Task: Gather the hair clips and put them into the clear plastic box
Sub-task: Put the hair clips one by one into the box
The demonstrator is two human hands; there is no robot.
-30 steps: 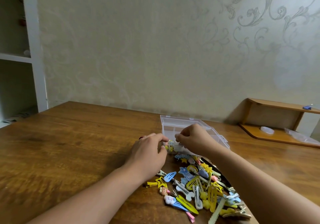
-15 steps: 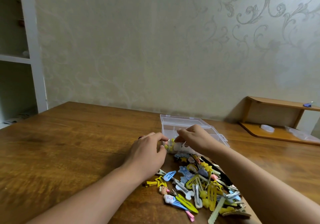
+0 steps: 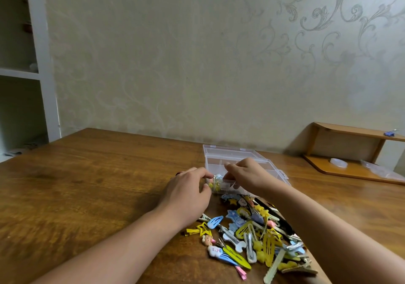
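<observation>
We're pinching a small blue-and-white hair clip [image 3: 217, 176] between both hands, right over the near corner of the clear plastic compartment box [image 3: 221, 152]. Left hand [image 3: 186, 193] fingertips are pressed on its left end, right hand [image 3: 245, 175] on the other, so its long axis looks roughly left-right. It's probably light, stiff, springy metal, so best held by the ends. The loose pile of colourful hair clips [image 3: 256, 237] sits nearer us on the wooden table [image 3: 87, 185].
</observation>
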